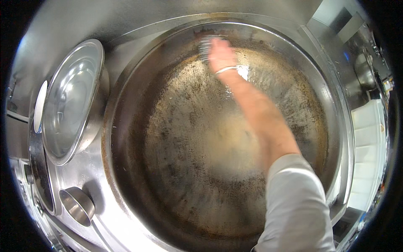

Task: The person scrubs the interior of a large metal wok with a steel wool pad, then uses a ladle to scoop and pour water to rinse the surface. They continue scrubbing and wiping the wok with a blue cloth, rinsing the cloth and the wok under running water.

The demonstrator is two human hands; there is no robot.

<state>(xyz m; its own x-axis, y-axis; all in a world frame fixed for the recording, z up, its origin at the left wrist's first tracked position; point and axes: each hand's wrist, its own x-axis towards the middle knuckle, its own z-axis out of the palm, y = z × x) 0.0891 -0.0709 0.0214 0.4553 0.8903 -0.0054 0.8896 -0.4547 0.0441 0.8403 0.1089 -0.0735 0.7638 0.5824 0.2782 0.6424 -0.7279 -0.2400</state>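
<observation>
A very large, round metal wok [201, 195] fills the middle of the view, its inside stained brown and dark, with cloudy liquid pooled at the bottom. My right hand [222, 55], blurred by motion, is at the wok's far inner wall. It holds what looks like a metal wire scrubber [206, 47], pressed to or very near the wall; the contact itself is hidden. A thin pale band circles the wrist, and a white sleeve covers the upper part of the arm. My left hand is out of view.
Left of the wok, a wide steel bowl [67, 104] with clear liquid leans beside a dark pan [41, 170] and a white dish [40, 105]. A steel ladle [77, 206] lies at lower left. White containers [366, 154] stand at the right. A metal wall rises behind.
</observation>
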